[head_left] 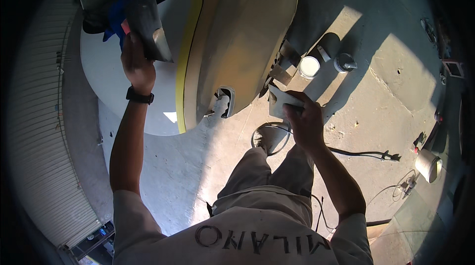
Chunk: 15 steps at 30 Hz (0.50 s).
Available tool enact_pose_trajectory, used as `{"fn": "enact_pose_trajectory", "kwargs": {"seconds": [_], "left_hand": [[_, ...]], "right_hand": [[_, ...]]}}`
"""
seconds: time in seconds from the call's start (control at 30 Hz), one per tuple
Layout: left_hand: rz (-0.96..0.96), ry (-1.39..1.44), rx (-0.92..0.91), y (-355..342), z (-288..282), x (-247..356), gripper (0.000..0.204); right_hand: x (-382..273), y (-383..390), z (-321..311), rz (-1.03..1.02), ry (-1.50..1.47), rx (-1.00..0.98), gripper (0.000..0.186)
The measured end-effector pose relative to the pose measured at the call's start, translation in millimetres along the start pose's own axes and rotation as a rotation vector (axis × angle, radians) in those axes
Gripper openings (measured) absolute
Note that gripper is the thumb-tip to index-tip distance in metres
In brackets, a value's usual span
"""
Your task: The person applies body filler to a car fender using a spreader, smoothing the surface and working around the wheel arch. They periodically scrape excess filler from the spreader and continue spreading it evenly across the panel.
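Note:
My left hand (pixel 137 64), with a dark watch band at its wrist, is raised at the upper left. It grips a dark, flat metal plate (pixel 146 22) that carries a small tan dab of putty (pixel 160 39). Something pinkish-red (pixel 125 26) shows at the fingertips; I cannot tell whether it belongs to the plate. My right hand (pixel 308 121) pinches a pale, flat putty spreader (pixel 282 100) between thumb and fingers, just off the lower right edge of a car body panel (pixel 242 32). The panel is sanded, with beige and brown patches. Yellow masking tape (pixel 186 67) borders it beside white bodywork (pixel 163 82).
On the concrete floor stand an open tin of white material (pixel 309 67) and a second dark tin (pixel 345 62). A black hose (pixel 356 153) lies by my feet. A white bucket (pixel 428 166) stands far right. A ribbed shutter (pixel 39 116) runs along the left.

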<state>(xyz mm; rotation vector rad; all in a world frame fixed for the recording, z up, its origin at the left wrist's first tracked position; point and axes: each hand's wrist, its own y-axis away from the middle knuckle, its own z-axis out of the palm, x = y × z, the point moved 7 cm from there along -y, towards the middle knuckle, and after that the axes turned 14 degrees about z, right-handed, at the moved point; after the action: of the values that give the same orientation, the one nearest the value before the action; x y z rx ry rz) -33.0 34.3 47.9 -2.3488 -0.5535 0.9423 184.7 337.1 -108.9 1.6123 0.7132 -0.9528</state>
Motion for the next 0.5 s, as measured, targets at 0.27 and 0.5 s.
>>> {"fn": "enact_pose_trajectory", "kwargs": {"seconds": [0.27,0.5], "left_hand": [[0.009,-0.068,0.11,16.2,21.9,-28.0,0.072],[0.079,-0.02,0.107,14.0,21.6,-30.4,0.066]], "right_hand": [[-89.7,-32.5,91.6,-0.879,0.1,0.406,0.031],[-84.5,-19.3,106.1,-0.967,0.157,0.552,0.042]]}}
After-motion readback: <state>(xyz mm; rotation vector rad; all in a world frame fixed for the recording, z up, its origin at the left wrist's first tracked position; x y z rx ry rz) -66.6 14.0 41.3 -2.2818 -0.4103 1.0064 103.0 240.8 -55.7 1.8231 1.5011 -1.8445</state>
